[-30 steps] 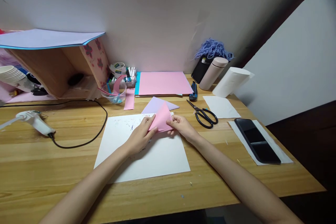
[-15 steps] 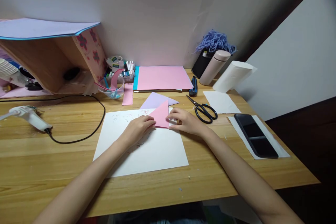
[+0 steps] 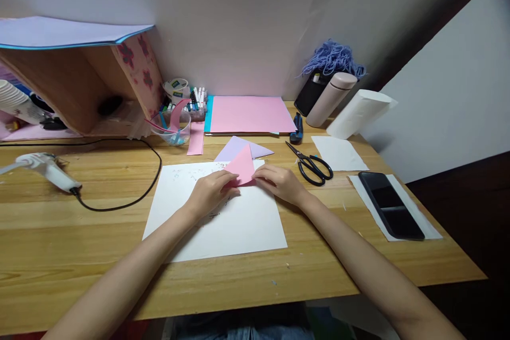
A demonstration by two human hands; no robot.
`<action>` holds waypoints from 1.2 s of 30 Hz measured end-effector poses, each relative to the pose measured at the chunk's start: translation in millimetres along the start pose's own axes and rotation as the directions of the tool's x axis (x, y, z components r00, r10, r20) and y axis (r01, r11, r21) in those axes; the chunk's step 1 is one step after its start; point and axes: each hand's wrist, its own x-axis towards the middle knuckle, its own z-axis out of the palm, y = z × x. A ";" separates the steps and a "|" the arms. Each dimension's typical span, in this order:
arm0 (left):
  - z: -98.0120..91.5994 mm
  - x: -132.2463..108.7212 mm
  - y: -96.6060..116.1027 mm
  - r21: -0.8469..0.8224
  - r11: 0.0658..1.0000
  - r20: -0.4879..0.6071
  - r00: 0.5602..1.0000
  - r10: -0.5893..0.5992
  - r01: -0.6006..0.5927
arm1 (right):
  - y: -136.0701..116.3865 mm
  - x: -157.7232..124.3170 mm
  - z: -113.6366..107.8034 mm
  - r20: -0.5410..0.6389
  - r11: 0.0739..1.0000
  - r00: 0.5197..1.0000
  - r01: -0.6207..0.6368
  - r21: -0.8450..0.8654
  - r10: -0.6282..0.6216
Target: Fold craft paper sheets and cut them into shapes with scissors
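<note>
Two slim forearms run in from the lower corners of the frame, the left forearm (image 3: 131,271) from the lower left, the right forearm (image 3: 358,260) from the lower right. Both are bare, with no sleeve edge in view, and taper to narrow wrists. The left hand (image 3: 211,196) and right hand (image 3: 281,183) have slender fingers. At the bottom centre, a strip of blue-grey, denim-like cloth (image 3: 239,332) shows.

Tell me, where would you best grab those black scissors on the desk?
By the handle loops. The scissors lie flat and shut, blades pointing away toward the wall, loops nearer and to the right. Come from the near right; the right hand, now holding the pink folded paper with the left hand, is closest.
</note>
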 end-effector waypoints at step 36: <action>-7.5 7.8 -6.4 -0.352 0.919 0.141 0.981 -0.134 0.176 | -11.7 0.1 2.3 -0.098 0.983 0.989 -0.093 0.159 0.109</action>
